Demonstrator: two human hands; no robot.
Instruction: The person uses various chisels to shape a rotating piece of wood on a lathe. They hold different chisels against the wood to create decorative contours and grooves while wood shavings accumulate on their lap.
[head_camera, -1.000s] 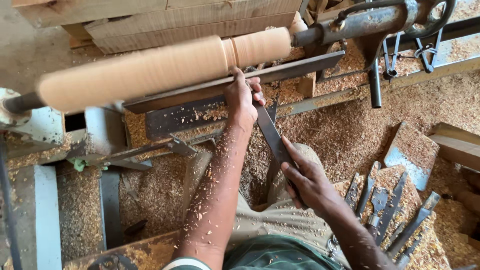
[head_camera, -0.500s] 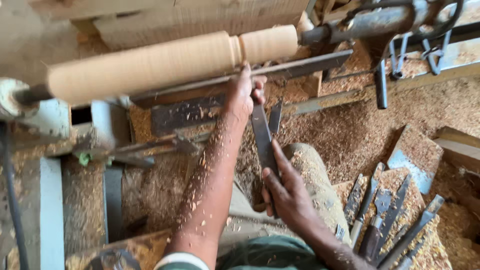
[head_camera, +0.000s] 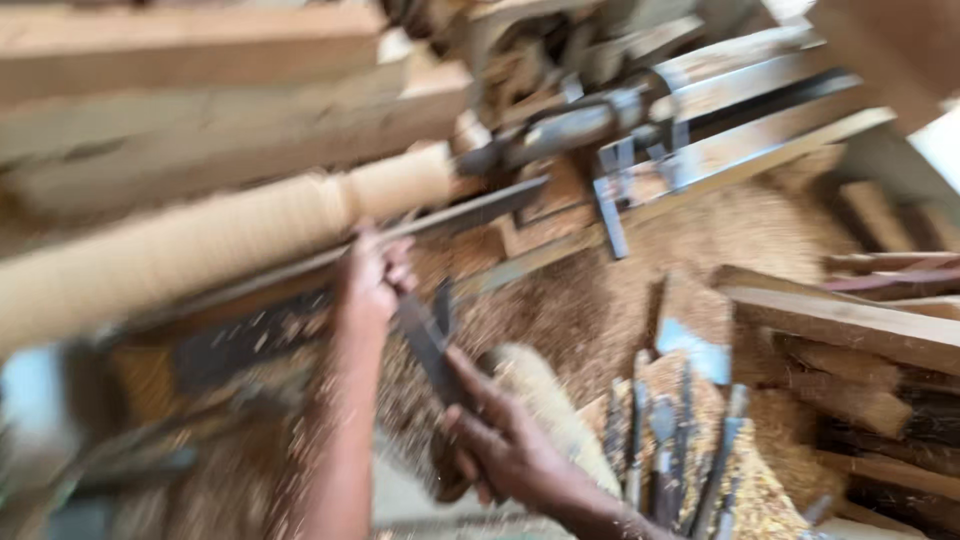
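Nearest the camera, low in the blurred view, the right hand (head_camera: 500, 445) is wrapped around the handle end of a long flat chisel (head_camera: 428, 345), fingers curled shut on it. Just to its right a row of spare chisels (head_camera: 665, 440) lies in the sawdust (head_camera: 590, 310), their blades pointing away, close beside the right wrist with little gap between. Stacked wooden planks (head_camera: 850, 330) crowd the right edge, closing that side. Up the chisel's blade, the left hand (head_camera: 372, 280) presses down on its far end, fingers folded over it where it meets the dark metal tool rest (head_camera: 450, 215), a narrow bar running slantwise just below the workpiece. Sawdust clings to the left forearm. Beyond the rest, the pale wooden spindle (head_camera: 230, 235) stretches from the left edge up toward the middle, its right part narrowed by a groove; the chisel tip sits near that groove, though blur hides the exact contact. Farther still, the metal tailstock (head_camera: 570, 130) holds the spindle's end, with timber beams (head_camera: 190, 90) behind.
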